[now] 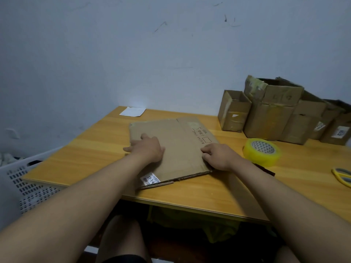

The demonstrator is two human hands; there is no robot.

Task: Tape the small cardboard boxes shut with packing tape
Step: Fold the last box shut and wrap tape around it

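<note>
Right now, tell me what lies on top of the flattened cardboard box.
On the flattened cardboard box: the left hand lies flat, the right hand grips its right edge. The cardboard beneath both is hidden.

Wall (133,44) pale blue-grey w/ dark scuffs, top right esp. Wooden table (91,152), orange-yellow grain, sits in the corner against it. Bright light spot on wall just above table's far edge. White perforated plastic basket (28,179) at left, beside table. Under table dark; prob. something yellowish there.
</note>
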